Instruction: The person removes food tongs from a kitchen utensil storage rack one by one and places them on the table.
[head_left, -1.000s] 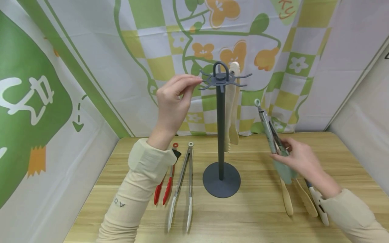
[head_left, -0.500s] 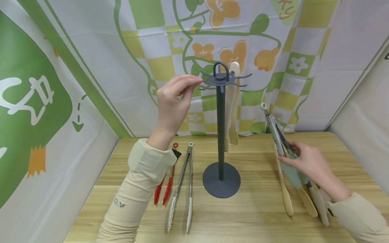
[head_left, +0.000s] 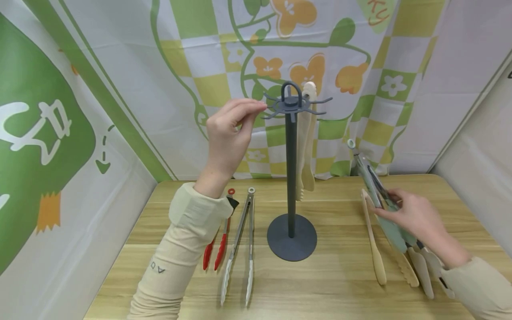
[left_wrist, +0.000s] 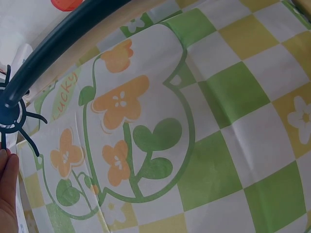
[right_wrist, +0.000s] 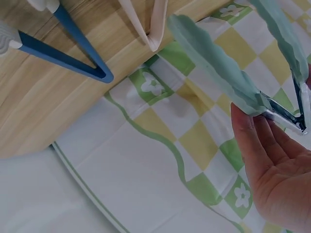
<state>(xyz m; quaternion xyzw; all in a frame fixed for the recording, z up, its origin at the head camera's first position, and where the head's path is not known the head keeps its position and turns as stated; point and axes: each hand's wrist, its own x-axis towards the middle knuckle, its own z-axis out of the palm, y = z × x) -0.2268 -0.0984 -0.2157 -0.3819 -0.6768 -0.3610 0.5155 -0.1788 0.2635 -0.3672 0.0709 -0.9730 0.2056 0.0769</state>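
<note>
A dark grey rack with hooks around its top stands upright on a round base. With thumb and fingertips, my left hand pinches the end of a hook on its left side. Behind the pole hangs a pair of pale wooden tongs. To the right, my right hand holds metal tongs with mint-green heads by their arms, heads pointing down. The two green heads are spread apart in the right wrist view. Below that hand lie wooden tongs and blue tongs with pale heads.
Left of the rack, small red tongs and longer steel tongs with white tips lie on the wood-grain table. A patterned cloth hangs behind, with white side walls.
My right hand has moved down and to the right with the green-headed tongs, now over the tongs on the table. My left hand stays on the hook.
</note>
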